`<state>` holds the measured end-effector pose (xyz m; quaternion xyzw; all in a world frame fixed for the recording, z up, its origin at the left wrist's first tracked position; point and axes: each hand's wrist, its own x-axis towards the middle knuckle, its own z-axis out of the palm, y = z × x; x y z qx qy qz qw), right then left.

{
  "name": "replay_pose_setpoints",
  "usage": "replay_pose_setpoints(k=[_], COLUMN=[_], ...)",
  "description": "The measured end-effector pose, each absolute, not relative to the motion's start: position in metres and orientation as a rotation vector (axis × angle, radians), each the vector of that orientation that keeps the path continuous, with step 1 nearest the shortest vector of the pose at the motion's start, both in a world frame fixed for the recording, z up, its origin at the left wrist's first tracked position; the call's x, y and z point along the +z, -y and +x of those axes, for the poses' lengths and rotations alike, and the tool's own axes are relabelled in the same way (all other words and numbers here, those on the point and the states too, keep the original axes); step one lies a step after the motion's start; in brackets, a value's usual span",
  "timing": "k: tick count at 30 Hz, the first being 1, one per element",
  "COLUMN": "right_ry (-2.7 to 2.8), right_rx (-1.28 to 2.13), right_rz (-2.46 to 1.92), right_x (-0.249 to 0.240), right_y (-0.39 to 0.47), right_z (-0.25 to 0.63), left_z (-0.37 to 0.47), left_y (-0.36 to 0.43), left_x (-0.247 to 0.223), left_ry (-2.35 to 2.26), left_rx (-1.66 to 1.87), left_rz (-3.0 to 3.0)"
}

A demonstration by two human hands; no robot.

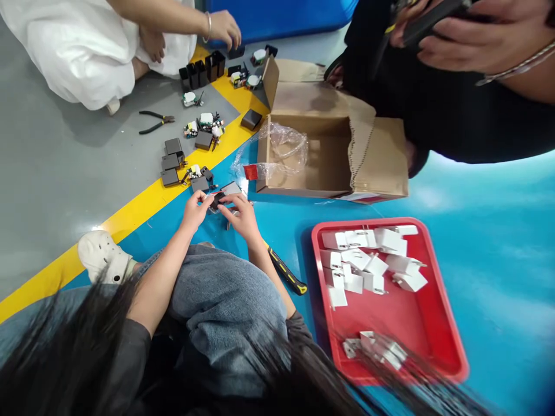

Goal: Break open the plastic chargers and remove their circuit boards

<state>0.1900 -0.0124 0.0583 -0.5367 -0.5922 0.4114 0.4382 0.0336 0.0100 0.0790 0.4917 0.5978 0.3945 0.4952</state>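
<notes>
Over the blue floor in front of my knees, my left hand [196, 209] and my right hand [243, 216] meet at a small black piece [218, 200]. The fingers of both are closed on it from either side. Its exact kind is too small to make out. Just beyond my fingertips lie a grey block [231, 188] and a dark charger case [200, 184]. A circuit board with white and yellow parts [195, 171] rests behind that case. A black-and-yellow tool handle [286, 271] pokes out from beneath my right forearm; its head is hidden.
An opened cardboard box [379, 159] holds clear plastic wrap. A red tray [416, 329] with several white chargers [355, 258] stands at right. Pliers [156, 122] and several black cases [169, 162] lie left. A co-worker's hand [223, 29] reaches over parts; another person's hands [481, 37] hold something dark.
</notes>
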Motion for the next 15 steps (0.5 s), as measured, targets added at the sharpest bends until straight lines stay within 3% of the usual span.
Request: replay_pose_setpoints(k=[8,15], right_ry=[1.153,1.303], right_rx=[1.169,0.917], right_rz=[-1.451,-1.566], right_x=[0.044,0.049], right_y=[0.012,0.026], right_z=[0.175,0.173], left_z=[0.030,0.045], left_y=[-0.011,-0.010], left_x=[0.078,0.057], left_ry=[-1.503,-1.590], left_rx=[0.959,0.856], left_rz=[1.211,0.961])
